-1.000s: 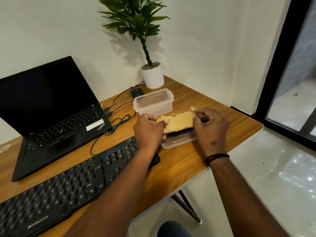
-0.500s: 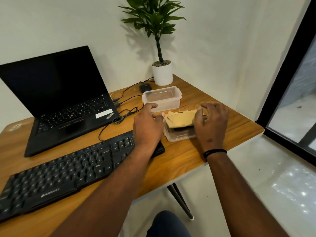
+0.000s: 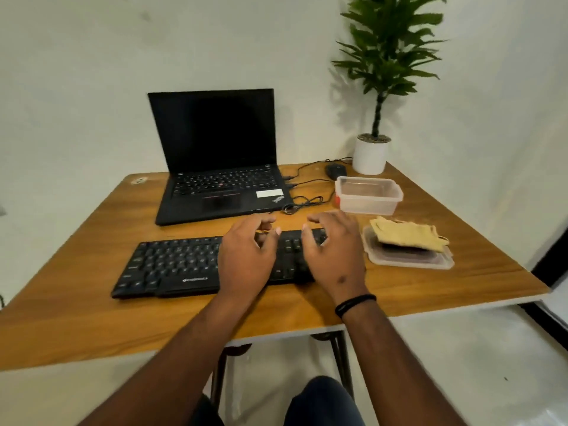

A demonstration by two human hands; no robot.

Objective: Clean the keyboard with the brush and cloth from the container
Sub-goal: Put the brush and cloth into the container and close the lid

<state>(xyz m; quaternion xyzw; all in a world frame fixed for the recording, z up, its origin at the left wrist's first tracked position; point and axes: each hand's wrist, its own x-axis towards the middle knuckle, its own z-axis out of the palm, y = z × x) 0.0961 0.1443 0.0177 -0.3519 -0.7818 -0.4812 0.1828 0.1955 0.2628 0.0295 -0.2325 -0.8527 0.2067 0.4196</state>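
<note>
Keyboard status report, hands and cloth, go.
Left hand and right hand over keyboard, holding nothing. Cloth on lid, right of keyboard. Nothing in the way.

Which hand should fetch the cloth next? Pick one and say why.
Right. The right hand hovers empty over the keyboard end nearest the cloth lying on the lid; the left hand would have to cross over it.

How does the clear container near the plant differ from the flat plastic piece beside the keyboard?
The container is a deep tub standing open; the lid is flat and shallow. The container looks empty, while the lid has a tan cloth lying on it, with something dark beneath. The container sits further back, by the plant pot; the lid lies nearer the table's front. Both are clear plastic.
</note>
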